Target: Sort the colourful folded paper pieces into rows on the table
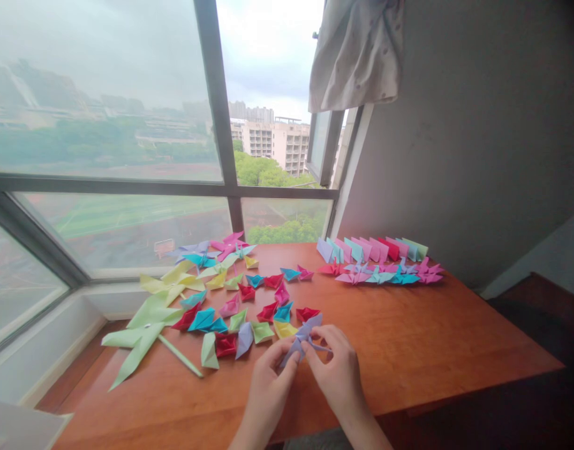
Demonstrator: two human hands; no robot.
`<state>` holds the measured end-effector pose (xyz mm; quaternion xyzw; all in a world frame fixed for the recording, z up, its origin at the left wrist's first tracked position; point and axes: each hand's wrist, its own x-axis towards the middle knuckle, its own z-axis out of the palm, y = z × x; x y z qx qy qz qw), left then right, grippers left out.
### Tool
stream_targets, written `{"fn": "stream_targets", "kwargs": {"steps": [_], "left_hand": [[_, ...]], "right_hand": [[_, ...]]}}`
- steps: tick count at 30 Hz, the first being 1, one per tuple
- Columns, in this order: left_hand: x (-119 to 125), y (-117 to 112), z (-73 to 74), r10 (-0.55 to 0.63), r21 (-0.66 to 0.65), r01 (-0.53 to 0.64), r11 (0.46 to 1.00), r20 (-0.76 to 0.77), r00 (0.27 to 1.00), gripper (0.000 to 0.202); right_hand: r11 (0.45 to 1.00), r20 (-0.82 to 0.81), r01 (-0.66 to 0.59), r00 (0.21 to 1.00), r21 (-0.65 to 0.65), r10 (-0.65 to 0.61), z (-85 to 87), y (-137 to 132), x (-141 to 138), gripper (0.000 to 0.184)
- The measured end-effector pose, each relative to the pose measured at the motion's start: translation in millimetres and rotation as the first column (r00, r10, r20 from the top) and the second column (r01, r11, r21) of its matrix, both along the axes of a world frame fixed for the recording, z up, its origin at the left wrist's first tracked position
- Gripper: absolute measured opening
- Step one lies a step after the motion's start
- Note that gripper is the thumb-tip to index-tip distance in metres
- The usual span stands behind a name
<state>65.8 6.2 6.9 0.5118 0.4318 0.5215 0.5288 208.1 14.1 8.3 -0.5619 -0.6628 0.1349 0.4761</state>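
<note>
A lavender origami crane [309, 326] is held just above the front of the wooden table [437, 344], one wing raised and a thin point sticking out to the right. My left hand [271, 378] pinches its left side between thumb and fingers. On its other side, my right hand [336, 361] grips the folded paper with thumb and fingertips. Fingers cover part of the middle folds. Close behind my hands lie a yellow paper boat [285, 330], a red paper boat [308, 314] and a green one [262, 332].
Several more colourful paper boats [229, 306] spread over the left half. Paper pinwheels, including a large green pinwheel [149, 325], line the window side. At the back right, paper cranes [381, 275] sit before a row of standing folded papers [378, 250]. A window frame [231, 187] borders the table.
</note>
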Motion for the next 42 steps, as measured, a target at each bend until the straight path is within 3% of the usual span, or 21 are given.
{"fn": "stream_targets", "kwargs": {"steps": [14,19,25,29,31,34,39,42], "left_hand": [[1,0,3.5,0.009,-0.022,-0.01,1.0,-0.006,1.0,0.026],[-2,1,-1.7,0.054,-0.042,-0.057,0.997,-0.055,0.997,0.031],[-3,1,-2.5,0.075,-0.085,-0.078,0.993,-0.036,0.997,0.035],[-1,1,0.7,0.047,-0.113,-0.049,0.992,-0.02,0.999,0.036],[-1,0,1.0,0.024,-0.111,-0.025,0.994,-0.016,1.0,0.036],[-2,0,0.8,0.0,-0.125,0.0,0.992,0.001,1.0,0.037],[-3,-2,4.9,0.032,-0.169,-0.024,0.985,0.043,0.999,0.039],[-3,-2,7.3,0.045,-0.16,-0.035,0.987,0.059,0.997,0.038]], "right_hand": [[1.0,-0.052,-0.012,0.999,-0.012,0.011,-1.2,1,0,0.014],[0.993,-0.181,-0.077,0.982,-0.091,0.06,7.9,-2,8,0.024],[0.962,-0.512,-0.007,0.848,-0.272,-0.138,2.2,11,33,0.044],[0.914,-0.673,-0.227,0.737,-0.335,-0.063,-4.6,15,33,0.051],[0.881,-0.735,-0.337,0.678,-0.332,-0.017,-6.9,13,30,0.046],[0.861,-0.805,-0.398,0.593,-0.317,-0.023,-9.2,12,26,0.037],[0.862,-0.837,-0.383,0.541,-0.331,-0.082,-5.9,13,29,0.034],[0.882,-0.828,-0.328,0.549,-0.339,-0.115,-4.4,14,35,0.034]]}}
